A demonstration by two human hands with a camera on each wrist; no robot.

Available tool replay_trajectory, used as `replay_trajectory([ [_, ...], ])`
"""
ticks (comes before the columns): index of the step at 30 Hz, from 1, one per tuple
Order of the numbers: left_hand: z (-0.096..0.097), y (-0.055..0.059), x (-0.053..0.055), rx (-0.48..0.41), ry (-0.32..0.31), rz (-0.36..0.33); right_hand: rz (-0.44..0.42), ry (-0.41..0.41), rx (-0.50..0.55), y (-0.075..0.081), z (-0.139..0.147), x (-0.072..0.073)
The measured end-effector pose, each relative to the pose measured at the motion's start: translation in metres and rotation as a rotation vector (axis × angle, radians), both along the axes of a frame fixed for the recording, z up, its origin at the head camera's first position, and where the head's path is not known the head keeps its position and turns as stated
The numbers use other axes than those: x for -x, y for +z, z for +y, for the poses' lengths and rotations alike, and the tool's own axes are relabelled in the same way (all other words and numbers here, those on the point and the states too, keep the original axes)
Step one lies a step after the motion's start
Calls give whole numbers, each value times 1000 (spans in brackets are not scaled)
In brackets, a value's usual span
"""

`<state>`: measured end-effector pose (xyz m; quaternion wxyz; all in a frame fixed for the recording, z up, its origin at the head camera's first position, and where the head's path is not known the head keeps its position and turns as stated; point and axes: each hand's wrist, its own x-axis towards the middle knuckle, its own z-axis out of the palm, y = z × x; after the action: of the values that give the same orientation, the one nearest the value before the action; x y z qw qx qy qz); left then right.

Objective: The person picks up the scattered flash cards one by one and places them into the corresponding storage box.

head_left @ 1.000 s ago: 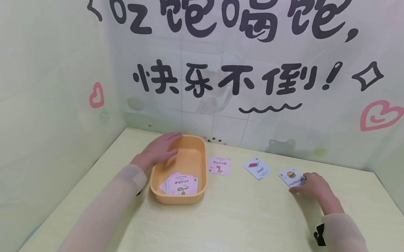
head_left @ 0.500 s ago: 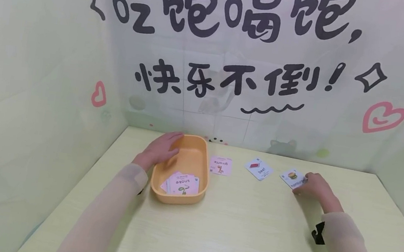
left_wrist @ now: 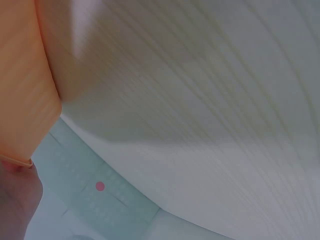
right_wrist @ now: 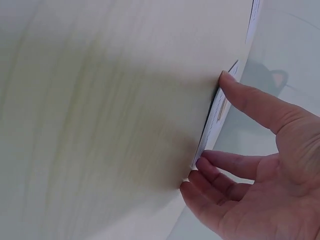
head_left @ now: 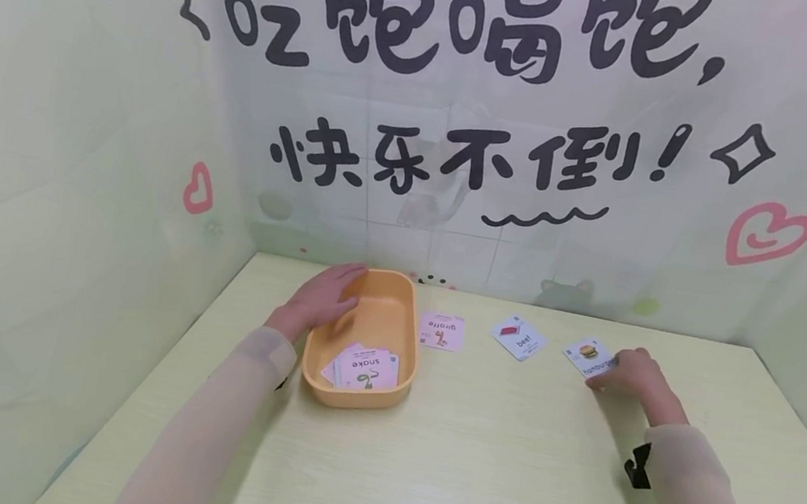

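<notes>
My left hand [head_left: 322, 297] rests on the left rim of an orange plastic tray [head_left: 355, 400], fingers fairly straight toward its far end and thumb over the inside. Several picture cards [head_left: 366, 369] lie in the tray's near end, a pink "snake" card on top. Over on the right, my right hand [head_left: 632, 373] holds the "hamburger" card [head_left: 586, 353] by its edges. The right wrist view shows that card [right_wrist: 215, 120] edge-on, tilted off the tabletop, the thumb at one edge and the fingertips at the opposite edge. The left wrist view catches only the tray's outer wall [left_wrist: 22, 75] and part of the left hand.
A pink "giraffe" card [head_left: 441, 331] lies just right of the tray. Between it and the right hand is a light blue "beef" card [head_left: 517, 337]. The pale wooden table [head_left: 452, 468] ends at a printed back wall [head_left: 450, 241], with side walls left and right.
The view has shifted slightly. Both hands stay almost in place, the left on the tray and the right at the hamburger card. The other cards lie as before.
</notes>
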<state>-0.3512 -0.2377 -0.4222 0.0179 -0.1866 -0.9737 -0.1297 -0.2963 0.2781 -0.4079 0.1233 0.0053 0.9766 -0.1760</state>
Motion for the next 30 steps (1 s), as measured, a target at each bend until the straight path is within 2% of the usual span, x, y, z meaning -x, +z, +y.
replay_trajectory([
  [6, 1, 0, -1, -13, 1, -2, -32, -21, -6, 0, 1, 3],
  [12, 2, 1, -2, -2, 7, -7, -27, -1, -34, -4, 5, 6],
  [22, 3, 0, -2, -5, 2, -3, -58, -23, -10, -7, 7, 9],
  [30, 3, 1, -1, -11, 7, -14, -30, -32, 5, -14, 7, 10],
])
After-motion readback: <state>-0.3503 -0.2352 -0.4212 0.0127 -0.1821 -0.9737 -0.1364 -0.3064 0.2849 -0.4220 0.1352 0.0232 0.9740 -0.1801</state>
